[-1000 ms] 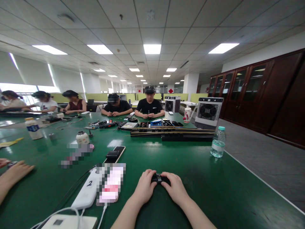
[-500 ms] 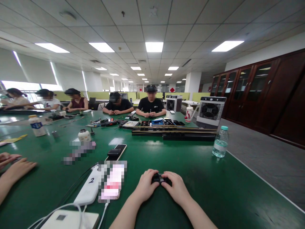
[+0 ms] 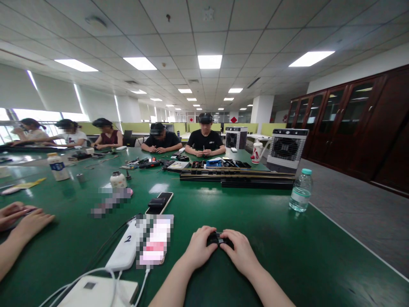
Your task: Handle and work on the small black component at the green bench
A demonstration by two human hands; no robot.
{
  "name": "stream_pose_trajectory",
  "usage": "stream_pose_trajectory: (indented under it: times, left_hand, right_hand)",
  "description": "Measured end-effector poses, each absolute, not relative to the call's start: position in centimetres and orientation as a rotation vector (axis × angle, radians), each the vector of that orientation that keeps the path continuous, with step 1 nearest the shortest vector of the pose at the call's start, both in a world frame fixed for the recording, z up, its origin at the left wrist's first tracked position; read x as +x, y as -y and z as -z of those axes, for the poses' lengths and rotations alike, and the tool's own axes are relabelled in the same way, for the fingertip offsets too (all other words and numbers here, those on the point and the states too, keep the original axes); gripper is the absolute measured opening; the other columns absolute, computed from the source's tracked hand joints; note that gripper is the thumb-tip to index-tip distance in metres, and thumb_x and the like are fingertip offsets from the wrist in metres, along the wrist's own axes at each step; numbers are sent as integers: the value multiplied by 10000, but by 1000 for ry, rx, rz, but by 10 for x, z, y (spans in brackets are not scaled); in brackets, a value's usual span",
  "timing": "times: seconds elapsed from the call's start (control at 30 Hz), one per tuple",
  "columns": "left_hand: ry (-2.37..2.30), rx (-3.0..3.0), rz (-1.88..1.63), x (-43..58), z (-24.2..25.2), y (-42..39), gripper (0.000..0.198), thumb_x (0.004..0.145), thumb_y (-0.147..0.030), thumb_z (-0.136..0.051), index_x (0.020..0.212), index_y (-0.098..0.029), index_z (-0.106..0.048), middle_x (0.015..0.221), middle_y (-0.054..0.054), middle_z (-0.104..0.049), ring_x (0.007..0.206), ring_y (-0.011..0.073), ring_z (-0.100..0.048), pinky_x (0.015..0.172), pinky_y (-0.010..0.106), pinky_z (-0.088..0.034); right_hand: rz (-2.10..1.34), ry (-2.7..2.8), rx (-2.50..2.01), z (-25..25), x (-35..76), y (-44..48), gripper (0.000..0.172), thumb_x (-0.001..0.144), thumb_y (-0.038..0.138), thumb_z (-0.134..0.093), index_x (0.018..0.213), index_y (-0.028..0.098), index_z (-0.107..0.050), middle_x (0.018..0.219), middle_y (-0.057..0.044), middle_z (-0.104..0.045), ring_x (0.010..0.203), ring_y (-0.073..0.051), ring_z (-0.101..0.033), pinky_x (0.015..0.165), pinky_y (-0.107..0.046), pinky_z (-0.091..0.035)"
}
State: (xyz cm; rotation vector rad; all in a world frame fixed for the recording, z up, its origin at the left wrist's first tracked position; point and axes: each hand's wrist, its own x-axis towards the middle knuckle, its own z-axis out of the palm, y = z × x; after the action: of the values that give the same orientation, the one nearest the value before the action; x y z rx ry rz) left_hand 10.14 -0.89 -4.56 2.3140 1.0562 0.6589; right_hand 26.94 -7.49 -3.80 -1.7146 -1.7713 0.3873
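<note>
A small black object with a lighter grey middle [image 3: 219, 239] lies between my two hands, low over the green table [image 3: 287, 256]. My left hand [image 3: 200, 245] grips its left end, fingers curled over the far side and thumb near the front. Around the right end my right hand [image 3: 238, 249] is closed the same way, its thumb close to the middle. Fingers cover most of the object, so its exact kind cannot be made out.
Left of my hands lie a phone [image 3: 156, 243] on a cable, a white power bank [image 3: 126, 247] and a black case [image 3: 157, 203] on another phone. A water bottle [image 3: 300, 190] stands to the right. Long black rails [image 3: 255, 182] lie ahead. A co-worker's hands [image 3: 27, 221] are at far left.
The view has turned slightly left, so everything sits a little further right. My thumbs are somewhat further apart on the black object; both hands keep their hold.
</note>
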Motion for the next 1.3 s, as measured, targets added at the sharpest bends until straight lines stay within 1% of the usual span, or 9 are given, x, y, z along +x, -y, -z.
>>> stream_pose_trajectory:
  times: [0.33,0.7,1.0,1.3]
  left_hand:
    - [-1048,2321,-662,101,46,9,395,760,-229,-552,1154,-197,-561,1152,54,-597,1063,212,-518,941,339,-386]
    - [-1069,2332,-643,100,46,10,390,769,-224,-534,1158,-220,-557,1156,47,-599,1069,214,-516,938,338,-384]
    - [-1059,2317,-653,101,45,10,406,754,-232,-553,1158,-199,-559,1150,59,-599,1066,221,-517,941,336,-377]
    - [-1077,2301,-621,102,38,14,408,739,-192,-555,1147,-202,-551,1153,49,-593,1069,209,-513,948,319,-370]
  right_hand:
    - [-376,1790,-1711,39,269,75,210,800,312,-533,970,261,-645,1151,-33,-648,1137,-225,-538,1004,-399,-351]
    - [-383,1781,-1694,38,269,75,215,802,322,-528,969,262,-650,1155,-38,-648,1137,-232,-536,1000,-403,-358]
    - [-362,1684,-1659,34,270,76,216,823,299,-484,969,227,-627,1050,-61,-668,1041,-234,-572,954,-387,-397]
    - [-308,1520,-1652,43,277,75,283,819,305,-479,1055,208,-601,1040,-76,-672,1012,-233,-600,928,-377,-444]
